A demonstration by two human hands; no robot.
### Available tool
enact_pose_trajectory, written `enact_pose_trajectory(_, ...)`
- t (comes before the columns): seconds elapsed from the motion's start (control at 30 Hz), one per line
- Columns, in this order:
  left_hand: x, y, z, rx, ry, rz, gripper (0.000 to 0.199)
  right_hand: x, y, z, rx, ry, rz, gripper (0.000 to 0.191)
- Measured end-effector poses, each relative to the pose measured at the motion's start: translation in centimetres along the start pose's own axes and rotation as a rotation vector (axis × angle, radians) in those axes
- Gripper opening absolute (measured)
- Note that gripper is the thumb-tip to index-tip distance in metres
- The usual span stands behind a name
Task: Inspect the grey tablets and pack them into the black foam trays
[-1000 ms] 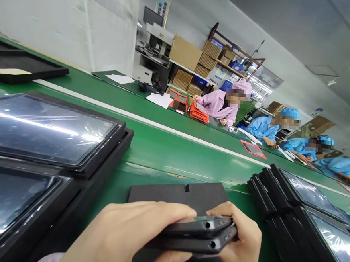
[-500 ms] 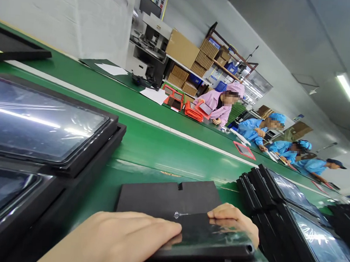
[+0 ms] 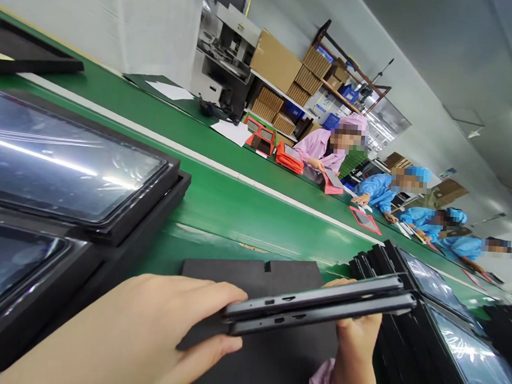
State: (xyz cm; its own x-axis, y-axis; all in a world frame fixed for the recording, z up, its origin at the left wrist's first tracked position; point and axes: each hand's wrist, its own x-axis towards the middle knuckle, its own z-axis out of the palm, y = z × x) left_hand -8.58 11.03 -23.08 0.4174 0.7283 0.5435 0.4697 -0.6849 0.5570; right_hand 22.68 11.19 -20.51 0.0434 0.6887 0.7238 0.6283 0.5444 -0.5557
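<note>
Two thin, dark tablets [image 3: 318, 306], one on top of the other, are held up edge-on, with small port openings along the side facing me. My left hand [image 3: 176, 327] pinches their left end between thumb and fingers. At the right end my right hand [image 3: 360, 331] grips them from behind and below, its fingertips partly hidden by the tablets. Beneath them lies a black foam pad [image 3: 270, 362] with a small notch in its far edge. The tablets' faces cannot be seen from this angle.
Black trays holding screens [image 3: 65, 161] sit at the left. More stacked black trays with screens [image 3: 464, 347] stand at the right. Across the green bench [image 3: 221, 184], several people in pink and blue work near red-framed pieces [image 3: 289, 158] and white sheets [image 3: 231, 132].
The two tablets have come up off the foam pad and tilted, so their edge now faces me. Both my hands moved from lying over the top to gripping the ends.
</note>
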Motion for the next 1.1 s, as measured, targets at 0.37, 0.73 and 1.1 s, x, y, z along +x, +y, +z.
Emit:
enact_pose_trajectory(0.37,1.8,0.5,0.3,-0.209,-0.123,-0.110,0.027,0.3,1.7,-0.6,-0.018,0.015,0.035,0.068)
enact_pose_trajectory(0.73,2.6,0.0,0.8,-0.342,-0.118,-0.030,0.033,-1.6,5.4,-2.1,0.271,-0.081,0.120,0.046)
enact_pose_trajectory(1.1,2.1,0.6,2.2,-0.218,-0.152,0.145,0.045,-0.9,4.9,-0.3,0.565,-0.077,0.090,0.021)
